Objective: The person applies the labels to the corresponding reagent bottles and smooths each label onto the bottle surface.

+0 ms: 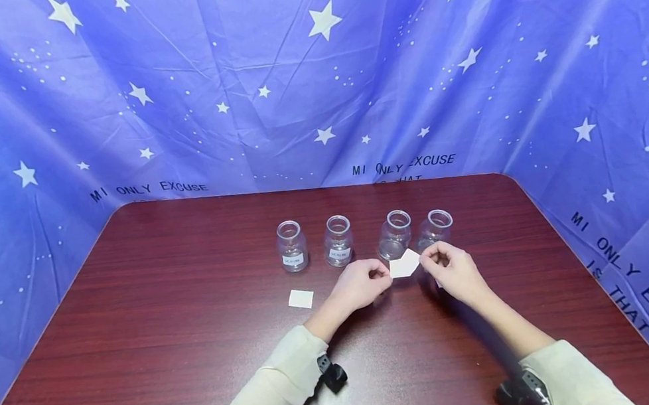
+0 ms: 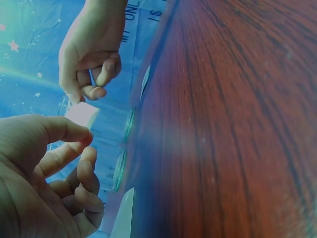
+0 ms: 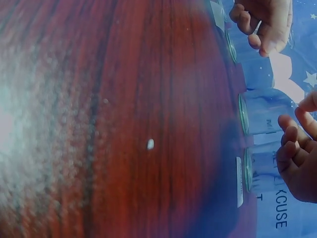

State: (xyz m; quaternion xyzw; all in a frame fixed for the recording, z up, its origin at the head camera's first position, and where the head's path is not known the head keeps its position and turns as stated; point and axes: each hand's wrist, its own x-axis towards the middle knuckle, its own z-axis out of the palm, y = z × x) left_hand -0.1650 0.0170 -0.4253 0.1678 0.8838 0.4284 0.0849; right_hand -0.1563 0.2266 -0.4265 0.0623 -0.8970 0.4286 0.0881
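Observation:
Both hands meet over the table in front of the right-hand glass jars. My left hand [image 1: 364,283] pinches a small white paper label [image 1: 404,264] at its left end between thumb and index finger. At the other end, the thumb and index finger of my right hand [image 1: 454,271] pinch it too. The paper looks bent in the middle, its right part angled upward. Right behind it stands a bare glass jar [image 1: 393,238], and another jar [image 1: 439,219] is partly hidden by my right hand. In the right wrist view, a printed label [image 3: 239,182] lies on the table below that hand.
Two open jars with printed labels on their fronts, a left one [image 1: 290,243] and a second one [image 1: 338,238], stand in the same row. A white label [image 1: 301,298] lies before them on the dark red wooden table [image 1: 152,329]. A starry blue curtain [image 1: 268,129] surrounds the table.

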